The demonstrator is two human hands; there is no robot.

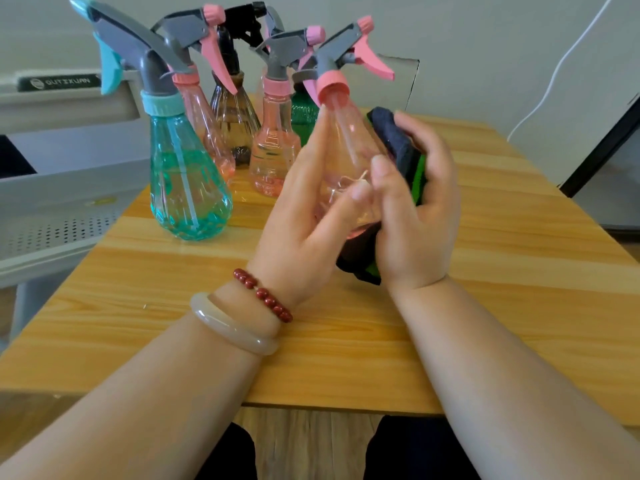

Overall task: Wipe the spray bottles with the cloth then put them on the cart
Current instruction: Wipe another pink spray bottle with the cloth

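The wiping step looks to be in hand: the left hand [304, 209] holds a tilted pink bottle [349, 147] above the table [502, 271], fingers along its side and thumb across its front, while the right hand [415, 216] curls round the dark cloth [398, 143], pressing it against the bottle's far side. This bottle looks nearly empty; the teal bottle [187, 181] standing nearby seems partly filled. Next, probably, comes turning the bottle to reach unwiped sides before setting it on the cart [69, 188] at left.
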